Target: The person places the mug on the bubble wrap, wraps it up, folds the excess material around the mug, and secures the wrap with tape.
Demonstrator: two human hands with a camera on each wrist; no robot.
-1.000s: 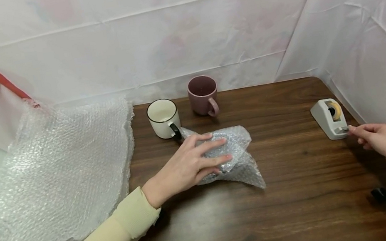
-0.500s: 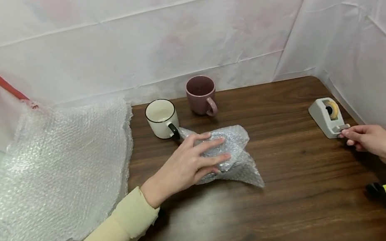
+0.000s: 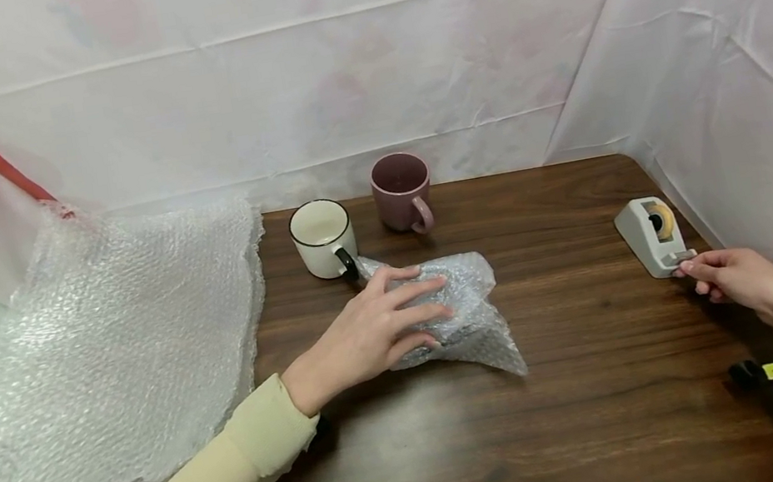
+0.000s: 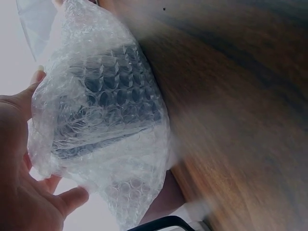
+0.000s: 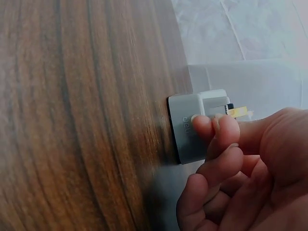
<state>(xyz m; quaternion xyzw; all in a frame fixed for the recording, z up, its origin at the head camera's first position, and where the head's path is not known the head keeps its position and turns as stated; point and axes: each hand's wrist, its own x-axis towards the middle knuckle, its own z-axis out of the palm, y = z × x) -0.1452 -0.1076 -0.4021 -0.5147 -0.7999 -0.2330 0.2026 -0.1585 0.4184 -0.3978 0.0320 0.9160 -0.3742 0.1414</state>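
Note:
My left hand rests with spread fingers over a bubble-wrapped bundle in the middle of the table. In the left wrist view a dark shape shows through the bubble wrap, whose loose corners stick out. At the far right, my right hand has thumb and forefinger pinched together at the front cutter of a pale grey tape dispenser, which carries a roll of yellowish tape. The right wrist view shows these fingertips right at the dispenser's front; the tape end between them is mostly hidden.
A white mug with black rim and handle stands just behind the bundle. Beside it is a mauve mug. Stacked bubble wrap sheets cover the table's left side. Pale curtains hang behind and on the right.
My right hand has shifted slightly left and in toward the dispenser's front edge, its fingertips now lower against the cutter. The left hand stays on the bundle.

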